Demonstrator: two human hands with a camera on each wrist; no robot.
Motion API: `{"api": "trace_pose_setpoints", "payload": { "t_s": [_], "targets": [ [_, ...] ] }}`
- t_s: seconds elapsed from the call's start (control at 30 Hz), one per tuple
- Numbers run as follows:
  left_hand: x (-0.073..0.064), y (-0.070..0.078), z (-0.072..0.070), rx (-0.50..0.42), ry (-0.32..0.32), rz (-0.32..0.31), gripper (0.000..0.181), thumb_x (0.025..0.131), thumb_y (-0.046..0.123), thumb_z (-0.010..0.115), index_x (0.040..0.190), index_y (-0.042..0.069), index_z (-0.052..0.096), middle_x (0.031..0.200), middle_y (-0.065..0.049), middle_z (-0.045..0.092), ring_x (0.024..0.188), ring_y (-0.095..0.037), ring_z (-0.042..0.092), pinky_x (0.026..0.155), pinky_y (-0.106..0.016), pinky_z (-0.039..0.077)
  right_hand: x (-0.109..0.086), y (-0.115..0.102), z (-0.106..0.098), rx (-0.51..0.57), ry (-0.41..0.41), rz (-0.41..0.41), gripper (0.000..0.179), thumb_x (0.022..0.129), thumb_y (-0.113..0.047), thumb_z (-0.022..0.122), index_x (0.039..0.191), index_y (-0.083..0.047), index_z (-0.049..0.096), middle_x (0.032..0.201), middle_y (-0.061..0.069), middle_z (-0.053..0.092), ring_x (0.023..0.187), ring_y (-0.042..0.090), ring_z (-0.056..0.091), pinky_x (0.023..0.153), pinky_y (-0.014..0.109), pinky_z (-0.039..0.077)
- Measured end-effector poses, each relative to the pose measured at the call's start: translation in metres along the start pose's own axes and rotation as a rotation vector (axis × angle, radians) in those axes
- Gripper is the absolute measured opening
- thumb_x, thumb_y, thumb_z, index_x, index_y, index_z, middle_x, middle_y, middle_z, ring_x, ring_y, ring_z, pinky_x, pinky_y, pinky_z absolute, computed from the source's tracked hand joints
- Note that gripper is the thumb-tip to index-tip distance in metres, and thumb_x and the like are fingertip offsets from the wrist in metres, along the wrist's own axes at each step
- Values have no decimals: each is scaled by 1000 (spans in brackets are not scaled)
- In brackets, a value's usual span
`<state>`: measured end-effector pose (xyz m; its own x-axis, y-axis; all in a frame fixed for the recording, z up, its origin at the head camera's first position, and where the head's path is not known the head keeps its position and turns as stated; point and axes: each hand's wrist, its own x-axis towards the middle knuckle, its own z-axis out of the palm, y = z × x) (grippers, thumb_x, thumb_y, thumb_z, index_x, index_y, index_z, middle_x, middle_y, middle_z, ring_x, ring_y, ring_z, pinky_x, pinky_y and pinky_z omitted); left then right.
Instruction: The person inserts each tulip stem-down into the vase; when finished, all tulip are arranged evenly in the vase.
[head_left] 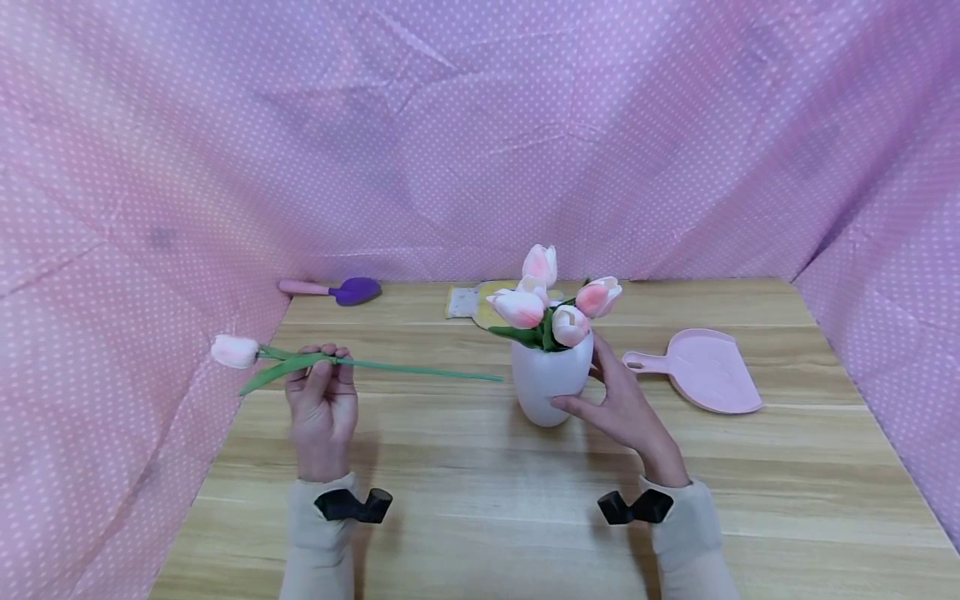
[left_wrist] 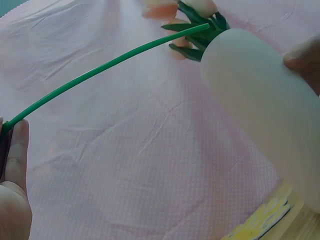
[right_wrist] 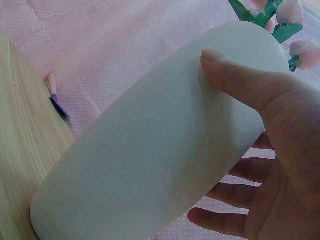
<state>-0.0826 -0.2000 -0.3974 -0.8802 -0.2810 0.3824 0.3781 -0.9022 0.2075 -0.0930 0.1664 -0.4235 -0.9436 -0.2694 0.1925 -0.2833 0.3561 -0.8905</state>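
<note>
My left hand [head_left: 324, 417] pinches a single artificial tulip [head_left: 420, 369] by its green stem, between thumb and fingers. The pale pink bloom points left, and the stem lies almost level, its cut end close to the white vase [head_left: 551, 385]. In the left wrist view the stem tip [left_wrist: 202, 27] overlaps the leaves above the vase's mouth. Several pink-and-white tulips [head_left: 517, 308] stand in the vase, which is upright on the table. My right hand [head_left: 626, 408] holds the vase from the right, thumb on its near side [right_wrist: 145, 135] and fingers round behind.
On the wooden table [head_left: 465, 500], a pink dustpan [head_left: 712, 371] lies right of the vase. At the back left is a small trowel [head_left: 356, 291] with a purple blade. A yellow and grey flat item [head_left: 491, 307] is partly hidden behind the flowers. Pink dotted cloth [head_left: 480, 150] surrounds the table.
</note>
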Motion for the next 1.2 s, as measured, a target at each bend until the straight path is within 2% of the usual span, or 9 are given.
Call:
{"api": "trace_pose_setpoints", "payload": {
  "t_s": [0.23, 0.5, 0.8, 1.2],
  "targets": [
    [1, -18, 13, 18, 1, 1, 18, 89, -21, 57, 101, -13, 67, 94, -27, 73, 89, -36, 73, 87, -37, 64, 1, 0, 0, 7, -1, 2, 97, 80, -21, 86, 157, -25, 27, 149, 8, 50, 136, 32, 50, 110, 61, 47],
    [5, -46, 24, 68, 21, -6, 18, 87, -20, 61, 99, -10, 69, 91, -24, 75, 86, -33, 75, 84, -35, 65, 2, 1, 0, 5, 1, -8, 96, 79, -20, 86, 156, -26, 28, 148, 8, 52, 134, 31, 52, 109, 60, 49],
    [6, -65, 34, 192, 25, 93, 19, 85, -19, 64, 99, -7, 69, 90, -21, 77, 84, -31, 76, 81, -35, 66, 2, 1, 1, 1, 6, -16, 96, 79, -20, 86, 156, -23, 29, 147, 9, 52, 134, 31, 52, 109, 60, 49],
    [9, -65, 41, 266, 57, 252, 19, 81, -22, 66, 94, -8, 68, 84, -21, 76, 77, -31, 76, 76, -36, 66, 2, 0, 1, -1, 12, -23, 98, 79, -19, 86, 157, -24, 27, 146, 10, 53, 133, 31, 53, 109, 60, 49]
  ]
}}
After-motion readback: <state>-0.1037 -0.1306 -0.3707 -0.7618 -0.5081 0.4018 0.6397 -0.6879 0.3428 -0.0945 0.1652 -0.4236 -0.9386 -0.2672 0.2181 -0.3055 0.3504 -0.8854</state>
